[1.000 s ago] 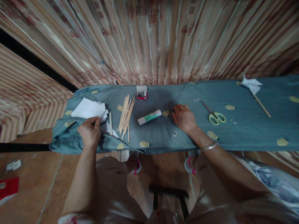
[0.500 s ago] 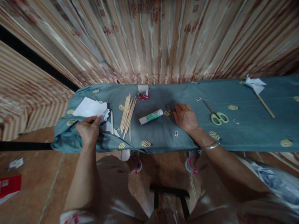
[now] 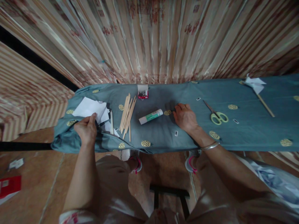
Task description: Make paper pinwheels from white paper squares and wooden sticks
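- Blue-green patterned cloth (image 3: 163,133): spread beneath both hands, its long axis running left to right across the person's front.
- Left hand (image 3: 86,132): at the near edge of the papers, thumb and forefinger drawn together against them; whether a sheet is gripped cannot be told (the contact is tiny in this view).
- Right hand (image 3: 186,118): resting on the cloth with fingers loosely curled, no object visible in it; its underside is hidden.
- White papers (image 3: 86,107): a loose, overlapping stack just beyond the left fingertips and spreading to both sides of them, its longer direction mostly crosswise. The left hand is plainly nearer; the right is well apart, across the sticks.
- Wooden sticks (image 3: 127,115): between the hands, to the right of the left one, their long axes pointing away from the person, far ends leaning slightly right.
- Folded white paper on a stick (image 3: 255,84): well to the right of the right hand, paper end farther out.
- Scissors (image 3: 218,118): to the right of the right hand, green handles nearer the person, tips slanting away and left.
- Glue stick (image 3: 151,116): left of the right hand, lying aslant, its right end farther out.
- Small open box (image 3: 144,96): between the hands, beyond the glue stick (metal bits inside).
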Tool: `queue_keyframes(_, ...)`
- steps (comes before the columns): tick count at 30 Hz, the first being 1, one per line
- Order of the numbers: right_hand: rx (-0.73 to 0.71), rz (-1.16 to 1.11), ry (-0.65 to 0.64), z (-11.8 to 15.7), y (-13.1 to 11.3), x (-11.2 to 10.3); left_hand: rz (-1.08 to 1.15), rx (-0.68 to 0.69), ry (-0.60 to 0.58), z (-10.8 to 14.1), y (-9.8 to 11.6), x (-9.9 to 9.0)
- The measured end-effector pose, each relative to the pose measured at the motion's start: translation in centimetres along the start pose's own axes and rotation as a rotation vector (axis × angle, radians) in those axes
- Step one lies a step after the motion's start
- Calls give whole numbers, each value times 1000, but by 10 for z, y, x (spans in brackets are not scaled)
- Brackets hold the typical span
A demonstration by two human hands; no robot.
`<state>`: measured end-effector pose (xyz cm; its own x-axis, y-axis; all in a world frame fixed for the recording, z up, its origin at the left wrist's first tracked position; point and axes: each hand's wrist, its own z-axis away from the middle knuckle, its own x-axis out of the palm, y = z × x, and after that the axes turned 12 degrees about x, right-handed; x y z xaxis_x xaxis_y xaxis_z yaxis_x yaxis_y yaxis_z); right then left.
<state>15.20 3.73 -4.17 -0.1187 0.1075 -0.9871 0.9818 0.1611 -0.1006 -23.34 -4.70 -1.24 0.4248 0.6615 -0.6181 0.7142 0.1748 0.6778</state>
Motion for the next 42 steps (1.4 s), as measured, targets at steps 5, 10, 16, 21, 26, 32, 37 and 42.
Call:
queue_keyframes(5, -13, -3, 3, -1, 1, 2, 109, -138, 169, -2, 18, -2)
queue_keyframes(10, -10, -15, 8, 0, 1, 1, 309, -156, 366, -11, 27, -3)
queue_keyframes(16, -15, -34, 11, -1, 3, 1, 639, -88, 435, -1, 54, -3)
queue_keyframes(21, -32, -81, 5, 0, 5, 1, 1160, -304, 92, 27, 96, 18)
queue_keyframes(26, 23, -237, 6, 0, 15, -2, 1204, -503, -194, 63, 130, 57)
queue_keyframes(32, 29, -353, 51, 4, 46, -10, 1193, -639, -492, 112, 154, 97)
queue_keyframes(37, 28, -417, 134, 13, 72, -15, 1126, -614, -637, 136, 168, 119)
queue_keyframes(42, 94, -443, 176, 26, 90, -22, 1115, -598, -637, 139, 172, 128)
